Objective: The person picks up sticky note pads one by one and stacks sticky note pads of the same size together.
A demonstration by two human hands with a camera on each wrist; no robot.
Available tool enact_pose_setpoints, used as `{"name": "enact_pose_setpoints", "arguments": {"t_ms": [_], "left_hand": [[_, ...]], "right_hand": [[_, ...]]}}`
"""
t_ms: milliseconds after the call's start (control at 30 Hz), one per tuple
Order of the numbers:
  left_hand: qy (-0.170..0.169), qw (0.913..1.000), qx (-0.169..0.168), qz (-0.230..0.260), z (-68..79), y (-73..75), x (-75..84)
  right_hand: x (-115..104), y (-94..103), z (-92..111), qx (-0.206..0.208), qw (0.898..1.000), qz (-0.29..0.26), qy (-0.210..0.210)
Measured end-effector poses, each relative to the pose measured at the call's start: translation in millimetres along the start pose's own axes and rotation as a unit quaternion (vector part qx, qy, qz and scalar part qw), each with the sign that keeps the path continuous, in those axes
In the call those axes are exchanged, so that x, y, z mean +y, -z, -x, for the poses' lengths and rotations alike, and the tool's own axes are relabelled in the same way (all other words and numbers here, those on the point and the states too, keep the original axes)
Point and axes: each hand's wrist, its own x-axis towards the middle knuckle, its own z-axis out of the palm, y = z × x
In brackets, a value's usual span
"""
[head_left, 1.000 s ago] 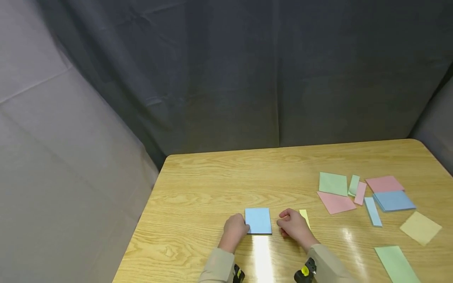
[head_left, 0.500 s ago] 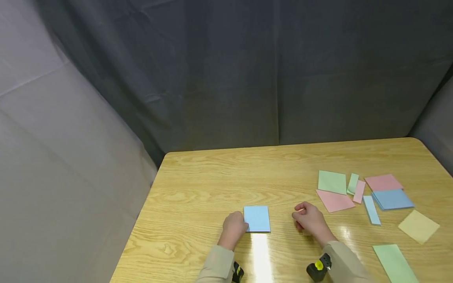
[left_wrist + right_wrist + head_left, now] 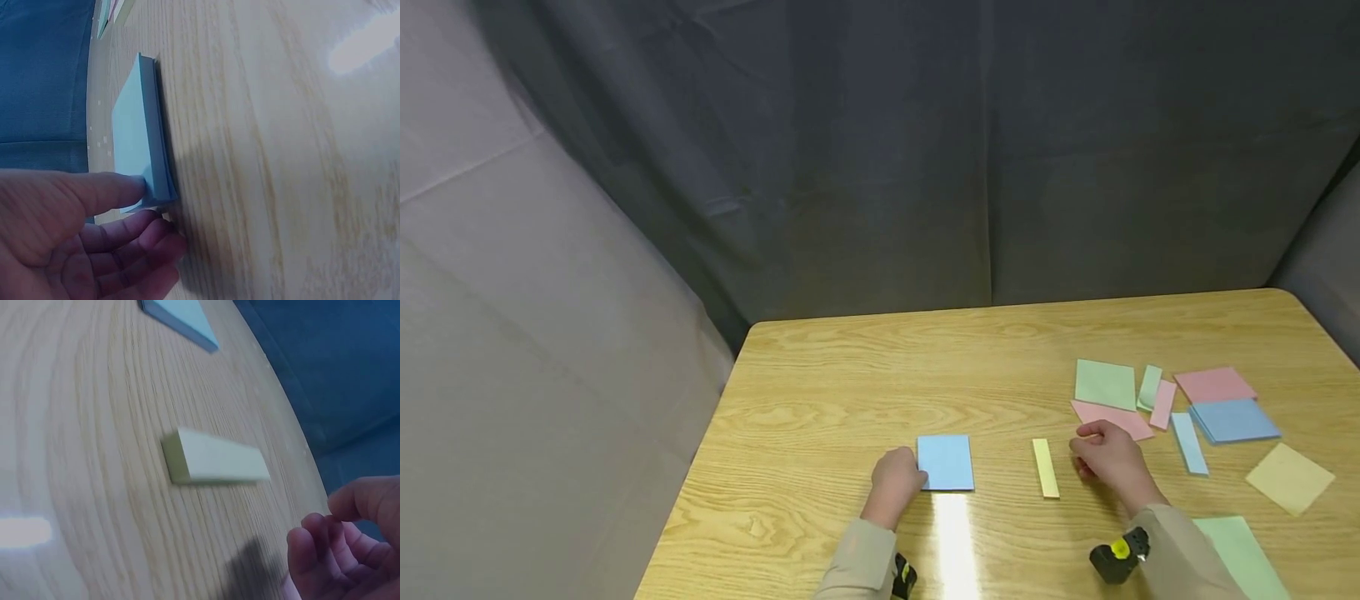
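Note:
A square pad of light blue sticky notes (image 3: 945, 462) lies on the table in front of the person. At its left edge my left hand (image 3: 897, 483) grips the near corner. In the left wrist view the thumb lies on top of the blue pad (image 3: 133, 134), with the curled fingers at its side. A narrow yellow sticky-note pad (image 3: 1046, 469) lies to the right of the blue one. Just right of that yellow pad is my right hand (image 3: 1112, 460), its fingers loosely curled and holding nothing. The right wrist view shows the yellow pad (image 3: 219, 459) apart from the fingers.
Further right lie a green square (image 3: 1105, 384), pink sheets (image 3: 1213, 384), a blue stack (image 3: 1234, 420), narrow green, pink and blue strips (image 3: 1189, 444), a yellow square (image 3: 1290, 478) and a green rectangle (image 3: 1243, 554). A dark curtain (image 3: 880, 167) hangs behind the wooden table (image 3: 835, 375).
My right hand has moved right, from beside the blue pad, across the narrow yellow pad, to its right side. The yellow pad now shows fully. My left hand stays at the blue pad.

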Motion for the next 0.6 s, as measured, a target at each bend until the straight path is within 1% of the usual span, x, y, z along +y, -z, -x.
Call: {"name": "enact_pose_setpoints", "arguments": {"t_ms": [133,333,400,500,600], "left_hand": [[0.000,1.0000,0.003,-0.001,-0.4,0.7,-0.3],[-0.003,1.0000,0.005,-0.001,0.7,1.6,0.4],[-0.002,1.0000,0.005,-0.003,1.7,2.3,1.1],[-0.001,0.9999,0.005,-0.009,2.4,2.5,1.6],[0.000,0.9999,0.006,-0.012,2.2,1.7,1.2]], "right_hand": [[6,10.4,-4,0.008,1.000,0.008,0.002],[16,25.0,-10,0.023,1.000,-0.010,-0.012],[20,29.9,-12,0.029,0.999,-0.006,-0.011],[25,38.1,-16,0.048,0.998,0.030,-0.011],[30,43.5,-19,0.079,0.993,0.087,-0.007]]}}
